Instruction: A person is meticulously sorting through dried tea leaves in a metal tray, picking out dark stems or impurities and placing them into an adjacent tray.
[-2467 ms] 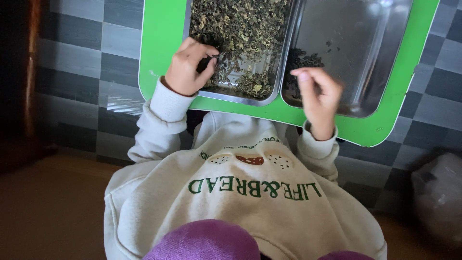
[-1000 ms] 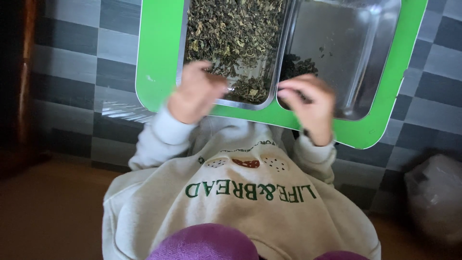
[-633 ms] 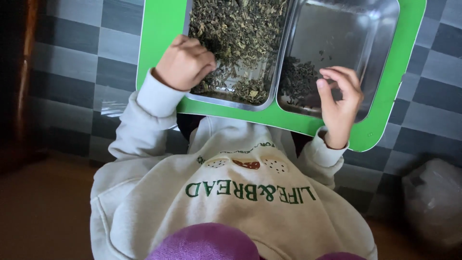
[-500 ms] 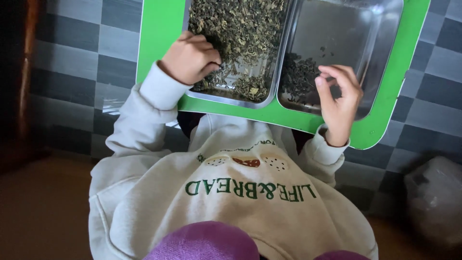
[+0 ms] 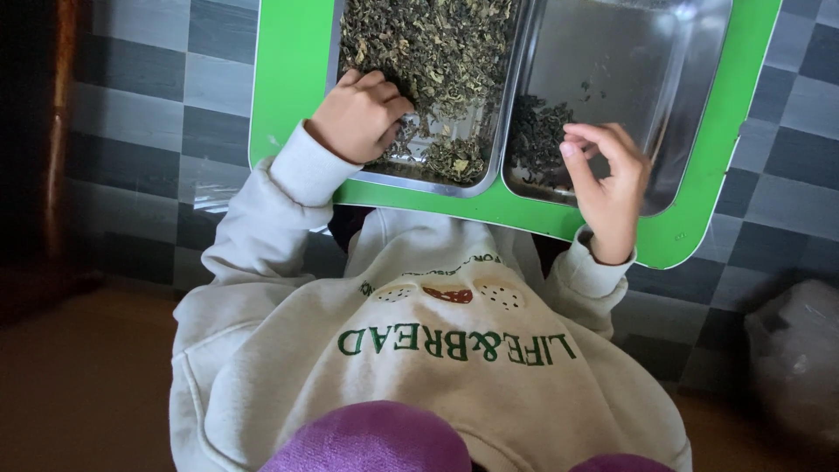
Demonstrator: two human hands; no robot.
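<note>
right steel pan (image 5: 612, 61) mostly bare, left pan (image 5: 428, 52) heaped with leaves

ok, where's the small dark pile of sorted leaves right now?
In the head view, the small dark leaf pile lies in the near-left corner of the right-hand steel tray, just left of the right hand.

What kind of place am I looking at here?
Probably a home or small workshop floor, not a factory line: grey checkered floor tiles, a green tray holding two steel pans of dried leaves, sorted by hand.
</note>
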